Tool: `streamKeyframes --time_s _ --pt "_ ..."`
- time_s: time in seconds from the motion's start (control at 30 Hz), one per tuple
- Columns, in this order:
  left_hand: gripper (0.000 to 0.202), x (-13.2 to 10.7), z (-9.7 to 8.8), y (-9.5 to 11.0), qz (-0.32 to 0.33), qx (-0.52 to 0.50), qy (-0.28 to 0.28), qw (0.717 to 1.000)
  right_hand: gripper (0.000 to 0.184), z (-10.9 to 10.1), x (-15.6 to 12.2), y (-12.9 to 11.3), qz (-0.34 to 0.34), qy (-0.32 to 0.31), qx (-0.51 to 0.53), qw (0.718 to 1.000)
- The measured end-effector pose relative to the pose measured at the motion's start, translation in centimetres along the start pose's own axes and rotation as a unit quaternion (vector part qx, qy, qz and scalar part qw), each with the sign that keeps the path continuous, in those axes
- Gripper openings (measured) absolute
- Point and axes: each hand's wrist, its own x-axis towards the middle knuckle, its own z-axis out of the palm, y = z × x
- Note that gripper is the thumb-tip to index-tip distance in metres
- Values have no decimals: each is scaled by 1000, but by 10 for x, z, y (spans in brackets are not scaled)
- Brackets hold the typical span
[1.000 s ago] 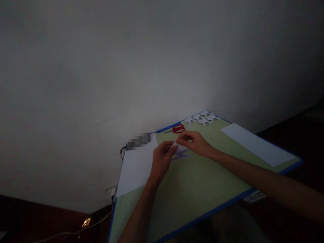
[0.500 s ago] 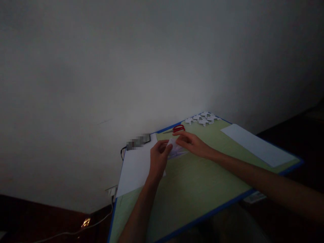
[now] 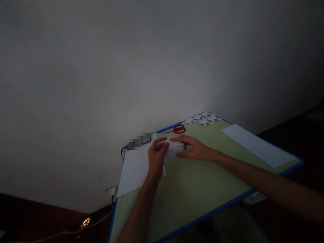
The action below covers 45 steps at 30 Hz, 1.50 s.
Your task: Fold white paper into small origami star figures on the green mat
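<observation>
While the bare left hand is pinching the near-left end of a small, folded white paper piece between thumb and fingers, the bare right hand is grasping its opposite end, fingers bearing on the top, thumb close to the lower edge. Taking the folded piece as clock centre, the left hand is sitting at 9 o'clock and the right at 3. The piece is being held over a pale green tabletop with blue edging; contact with the surface: cannot tell.

Surroundings: red-handled metal scissors are lying at 12 o'clock; a cluster of white, pointed folded-paper figures is resting at 2; a long white paper sheet is lying at 3, beyond the right hand. At 8, a large white paper sheet is extending partly behind the left hand. A flat, dark-edged rectangular device, partly pixelated, is resting at 9.
</observation>
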Motion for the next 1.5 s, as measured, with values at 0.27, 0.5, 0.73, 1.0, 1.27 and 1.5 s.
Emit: streamKeyframes --time_s 0.27,0.5,0.73,1.0,1.27,1.5 --pt "28 1 3 0 46 110 -9 993 32 1 4 2 -1 49 -11 999" --pt "38 -4 6 8 59 199 -52 977 41 -3 11 2 3 109 -2 994" --pt "34 -3 6 4 37 89 -71 993 36 -2 11 3 79 67 107 989" --pt "36 -5 7 5 -14 24 -95 995 31 -3 12 0 72 134 125 980" --pt "28 -3 5 -1 -4 39 -97 995 40 -1 9 0 -3 127 23 992" --pt "28 -1 3 -4 25 106 -70 992 31 -1 8 -1 -85 145 -65 984"
